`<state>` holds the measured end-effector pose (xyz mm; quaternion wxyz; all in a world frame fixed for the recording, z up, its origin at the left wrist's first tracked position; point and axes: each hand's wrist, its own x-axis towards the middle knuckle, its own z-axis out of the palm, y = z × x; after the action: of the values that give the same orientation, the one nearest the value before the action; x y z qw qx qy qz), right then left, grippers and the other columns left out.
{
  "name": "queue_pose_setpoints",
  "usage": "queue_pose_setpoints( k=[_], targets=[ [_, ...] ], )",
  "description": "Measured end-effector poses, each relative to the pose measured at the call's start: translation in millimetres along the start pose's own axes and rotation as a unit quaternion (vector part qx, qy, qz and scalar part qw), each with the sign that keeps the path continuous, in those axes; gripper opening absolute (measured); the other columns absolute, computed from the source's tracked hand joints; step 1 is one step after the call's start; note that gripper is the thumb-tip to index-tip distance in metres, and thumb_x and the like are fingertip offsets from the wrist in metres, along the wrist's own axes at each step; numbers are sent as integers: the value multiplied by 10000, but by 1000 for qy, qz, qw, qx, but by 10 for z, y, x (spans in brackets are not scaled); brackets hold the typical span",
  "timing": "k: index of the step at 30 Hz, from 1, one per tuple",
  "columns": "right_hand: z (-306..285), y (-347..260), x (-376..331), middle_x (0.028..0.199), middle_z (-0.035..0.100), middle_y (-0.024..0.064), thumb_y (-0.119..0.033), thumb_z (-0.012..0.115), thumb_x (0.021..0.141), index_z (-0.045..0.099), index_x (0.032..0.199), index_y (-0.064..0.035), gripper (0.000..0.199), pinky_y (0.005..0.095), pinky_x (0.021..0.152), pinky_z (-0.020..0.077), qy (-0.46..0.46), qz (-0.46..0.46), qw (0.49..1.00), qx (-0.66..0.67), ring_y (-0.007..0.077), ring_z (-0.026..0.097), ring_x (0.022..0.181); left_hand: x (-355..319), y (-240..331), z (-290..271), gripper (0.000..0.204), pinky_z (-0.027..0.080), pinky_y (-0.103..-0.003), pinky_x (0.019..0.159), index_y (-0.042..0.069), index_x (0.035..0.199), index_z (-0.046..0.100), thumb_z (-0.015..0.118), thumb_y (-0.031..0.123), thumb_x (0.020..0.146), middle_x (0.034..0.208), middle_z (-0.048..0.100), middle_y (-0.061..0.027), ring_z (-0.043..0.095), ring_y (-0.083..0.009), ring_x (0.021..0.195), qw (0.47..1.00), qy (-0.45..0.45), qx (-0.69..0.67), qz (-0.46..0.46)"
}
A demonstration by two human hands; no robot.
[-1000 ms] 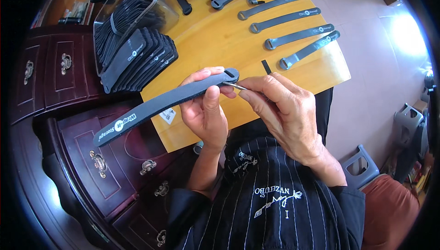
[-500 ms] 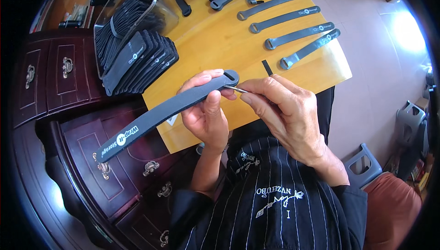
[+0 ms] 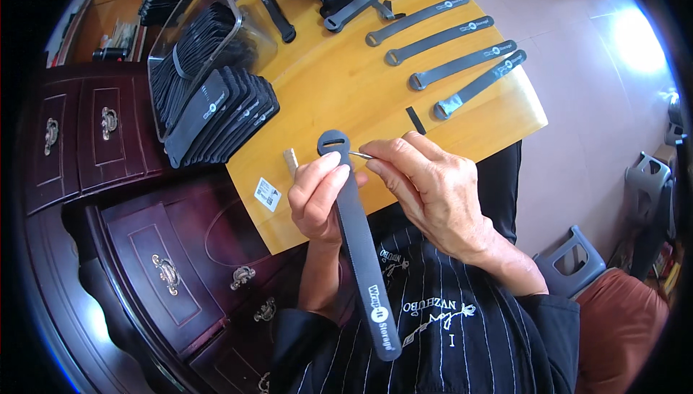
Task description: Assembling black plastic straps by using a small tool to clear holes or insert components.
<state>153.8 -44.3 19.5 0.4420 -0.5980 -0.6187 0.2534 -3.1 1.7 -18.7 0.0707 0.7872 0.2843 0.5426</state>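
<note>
A dark grey hook-and-loop strap with a slotted round end hangs from my left hand, its long tail pointing down toward my apron. My left fingers and thumb pinch it just below the slot. In my right hand, thumb and forefinger close on a thin, pointed metal tool. Its tip meets or nearly meets the strap's edge beside the slotted end; exact contact is hard to tell. Most of the tool is hidden by my fingers.
Several similar straps lie in a row on the yellow table. At left, a clear plastic bin holds bundled straps, with a stack in front. A white label and a black strip lie near the table's front edge. Dark drawers stand at left.
The strap has swung from pointing lower left to hanging down toward me. My left hand has turned with it, and my right hand has shifted slightly left and down. The white label now shows.
</note>
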Motion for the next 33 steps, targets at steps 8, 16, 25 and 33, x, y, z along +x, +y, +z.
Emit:
queue_pose_setpoints(
  k=[8,16,25,33],
  targets=[
    [175,132,-2,763,603,79,-147,638,864,638,984,-53,152,283,558,469,-41,89,968,230,202,603,633,192,-58,-172,325,533,-310,618,20,1018,583,752,10,741,991,609,-128,642,-241,761,991,-106,-3,79],
    [172,165,45,804,635,102,-68,638,860,649,1001,-1,156,267,611,474,4,-7,999,38,169,616,672,140,-128,-181,313,517,-350,662,0,980,614,762,-18,705,973,631,-131,641,-262,785,985,-163,-14,51],
    [211,257,9,744,597,72,-142,625,864,649,936,-72,104,305,593,484,6,58,993,101,244,625,695,66,-40,-98,322,539,-342,616,-38,974,641,758,-63,675,983,632,-137,637,-289,761,988,-144,-62,-14],
    [84,212,158,777,639,107,-154,639,854,650,1011,-66,180,326,637,508,-38,68,986,150,250,646,718,-53,-26,-54,227,505,-269,633,-20,912,607,745,1,733,928,631,-172,615,-215,694,979,-35,-162,-117]
  ],
)
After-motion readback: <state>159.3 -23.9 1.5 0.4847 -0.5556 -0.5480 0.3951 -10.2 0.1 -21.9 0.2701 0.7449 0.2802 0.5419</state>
